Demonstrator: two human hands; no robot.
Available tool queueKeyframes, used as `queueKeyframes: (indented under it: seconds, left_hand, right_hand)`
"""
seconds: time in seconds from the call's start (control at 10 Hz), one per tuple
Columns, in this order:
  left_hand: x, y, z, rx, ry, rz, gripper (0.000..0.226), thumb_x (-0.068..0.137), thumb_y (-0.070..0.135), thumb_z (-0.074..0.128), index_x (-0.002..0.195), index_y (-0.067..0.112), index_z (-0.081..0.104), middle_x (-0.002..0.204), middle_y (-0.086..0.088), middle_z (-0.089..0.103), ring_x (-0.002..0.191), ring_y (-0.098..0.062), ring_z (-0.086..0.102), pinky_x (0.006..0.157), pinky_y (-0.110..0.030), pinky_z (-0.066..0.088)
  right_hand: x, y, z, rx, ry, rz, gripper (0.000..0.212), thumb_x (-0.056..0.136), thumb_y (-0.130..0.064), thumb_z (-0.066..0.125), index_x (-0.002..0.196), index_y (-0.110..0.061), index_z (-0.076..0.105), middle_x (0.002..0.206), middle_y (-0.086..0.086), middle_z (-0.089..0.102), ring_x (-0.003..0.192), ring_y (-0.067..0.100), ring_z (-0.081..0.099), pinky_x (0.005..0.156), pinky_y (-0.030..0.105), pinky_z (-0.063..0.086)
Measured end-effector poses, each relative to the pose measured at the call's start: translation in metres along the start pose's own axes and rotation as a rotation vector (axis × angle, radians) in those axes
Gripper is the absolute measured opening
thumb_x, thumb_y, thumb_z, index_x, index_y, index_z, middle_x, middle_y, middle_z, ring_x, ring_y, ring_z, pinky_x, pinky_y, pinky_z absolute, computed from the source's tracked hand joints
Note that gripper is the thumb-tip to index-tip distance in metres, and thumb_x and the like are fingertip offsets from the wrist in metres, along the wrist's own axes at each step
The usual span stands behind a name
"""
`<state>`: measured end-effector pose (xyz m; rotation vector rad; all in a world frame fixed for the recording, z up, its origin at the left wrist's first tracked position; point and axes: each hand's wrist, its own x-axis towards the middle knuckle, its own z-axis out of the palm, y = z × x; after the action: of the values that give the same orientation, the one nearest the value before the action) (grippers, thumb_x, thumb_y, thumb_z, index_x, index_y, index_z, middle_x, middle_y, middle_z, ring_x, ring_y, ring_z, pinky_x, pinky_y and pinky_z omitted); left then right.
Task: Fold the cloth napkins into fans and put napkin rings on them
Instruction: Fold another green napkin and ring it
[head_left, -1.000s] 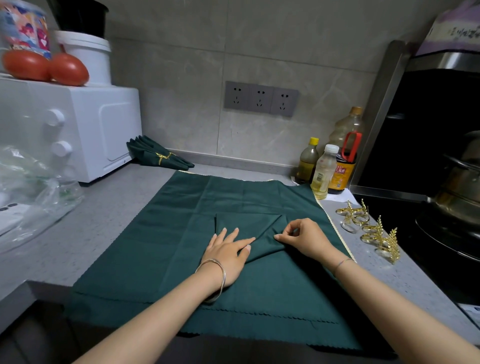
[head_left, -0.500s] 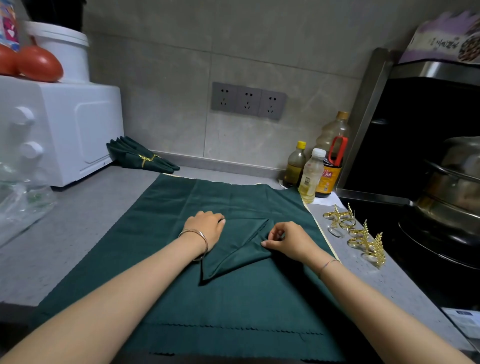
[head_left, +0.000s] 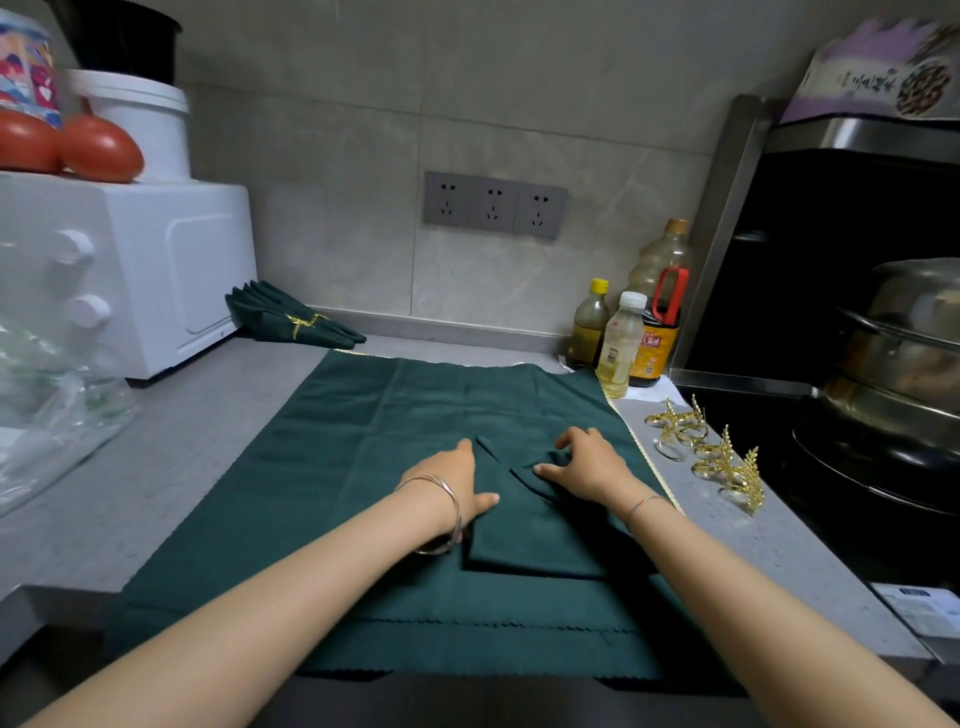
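A dark green folded napkin (head_left: 535, 525) lies in the middle of a larger spread green cloth (head_left: 337, 467) that covers the grey worktop (head_left: 171, 457). The left hand (head_left: 452, 480) rests against the napkin's left edge, fingers straight and pointing away, thumb laid across onto the fabric. The right hand (head_left: 589, 462) sits on the napkin's far right corner with fingers arched and thumb tucked in; it seems to pinch a raised fold there, though the grip is partly hidden by the hand itself. Just right of the cloth, gold leaf-shaped napkin rings (head_left: 727, 467) lie in a loose row near the stove. A finished napkin fan (head_left: 291, 322) with a gold ring lies at the back left beside a white oven (head_left: 156, 270), and three bottles (head_left: 623, 343) stand against the wall at the back right
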<state>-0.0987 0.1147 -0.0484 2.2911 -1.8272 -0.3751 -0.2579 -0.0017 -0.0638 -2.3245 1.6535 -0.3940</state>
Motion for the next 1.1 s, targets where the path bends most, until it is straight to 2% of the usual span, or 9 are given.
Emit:
queueKeyframes:
  seconds: [0.1,0.2,0.3,0.4,0.5,0.6,0.7,0.8,1.1]
  left_hand:
    - [-0.008,0.011,0.003,0.096,0.006,0.002,0.067,0.092,0.051,0.050,0.140,0.009,0.028,0.126,-0.010,0.058,0.115,-0.028,0.057,0.093,-0.035,0.046]
    - [-0.008,0.019,0.006,0.260,0.240,0.120,0.056,0.098,0.050,0.036,0.142,0.015,0.033,0.135,-0.007,0.046,0.125,-0.025,0.042,0.099,-0.035,0.034]
    - [0.000,0.023,0.015,0.247,0.210,0.319,0.051,0.102,0.041,0.025,0.149,0.020,0.026,0.153,-0.002,0.027,0.141,-0.022,0.019,0.116,-0.037,0.011]
    - [0.007,0.019,0.028,0.240,0.063,0.339,0.053,0.103,0.039,0.018,0.152,0.019,0.016,0.159,0.006,0.014,0.147,-0.018,0.001,0.119,-0.040,-0.006]
    - [0.009,0.013,0.039,0.184,0.028,0.309,0.053,0.103,0.038,0.016,0.153,0.020,0.011,0.160,0.008,0.010,0.148,-0.015,-0.001,0.119,-0.039,-0.008]
    - [0.009,0.010,0.042,0.145,0.000,0.295,0.054,0.103,0.039,0.017,0.153,0.023,0.005,0.160,0.010,0.005,0.147,-0.014,-0.003,0.119,-0.038,-0.008]
    - [0.009,0.010,0.042,0.136,-0.006,0.292,0.054,0.103,0.039,0.017,0.153,0.024,0.003,0.160,0.010,0.002,0.147,-0.013,-0.004,0.119,-0.038,-0.008]
    - [0.011,0.009,0.045,0.131,-0.006,0.293,0.055,0.103,0.040,0.016,0.153,0.024,0.002,0.160,0.011,0.001,0.147,-0.013,-0.005,0.119,-0.038,-0.008]
    - [0.012,0.008,0.047,0.113,-0.014,0.294,0.054,0.103,0.039,0.015,0.153,0.024,0.001,0.160,0.011,0.000,0.147,-0.012,-0.006,0.119,-0.037,-0.010]
  right_hand:
    - [-0.005,0.000,0.007,0.012,0.008,0.031,0.058,0.085,-0.051,0.061,0.129,-0.018,0.046,0.134,0.007,0.043,0.128,0.026,0.038,0.101,0.037,0.037]
    - [-0.010,0.002,0.016,0.037,0.041,0.021,0.056,0.089,-0.052,0.055,0.133,-0.019,0.043,0.138,0.006,0.040,0.131,0.026,0.031,0.104,0.036,0.031]
    - [-0.012,0.006,0.022,0.065,0.068,0.002,0.054,0.090,-0.052,0.052,0.133,-0.020,0.044,0.139,0.004,0.041,0.131,0.025,0.030,0.105,0.035,0.028]
    - [-0.013,0.010,0.026,0.093,0.100,-0.003,0.050,0.090,-0.051,0.053,0.130,-0.022,0.048,0.137,0.001,0.044,0.129,0.023,0.032,0.105,0.033,0.027]
    - [-0.015,0.012,0.029,0.153,0.158,-0.044,0.045,0.089,-0.046,0.058,0.124,-0.020,0.052,0.130,0.000,0.050,0.126,0.022,0.037,0.103,0.032,0.030]
    - [-0.021,0.015,0.022,0.361,0.155,-0.131,0.036,0.088,-0.030,0.065,0.120,-0.017,0.056,0.123,-0.001,0.057,0.116,0.015,0.051,0.099,0.025,0.038]
    - [-0.035,0.023,0.010,0.429,0.095,-0.281,0.026,0.091,-0.019,0.060,0.117,-0.021,0.064,0.117,-0.011,0.062,0.107,0.005,0.058,0.099,0.026,0.044]
    - [-0.057,0.036,0.000,0.326,-0.021,-0.363,0.027,0.097,-0.023,0.050,0.121,-0.023,0.064,0.123,-0.017,0.061,0.116,-0.005,0.052,0.100,0.010,0.036]
    - [-0.121,0.079,-0.021,0.255,-0.047,-0.395,0.037,0.091,-0.044,0.046,0.127,-0.041,0.055,0.127,-0.034,0.052,0.120,-0.018,0.041,0.099,0.002,0.030]
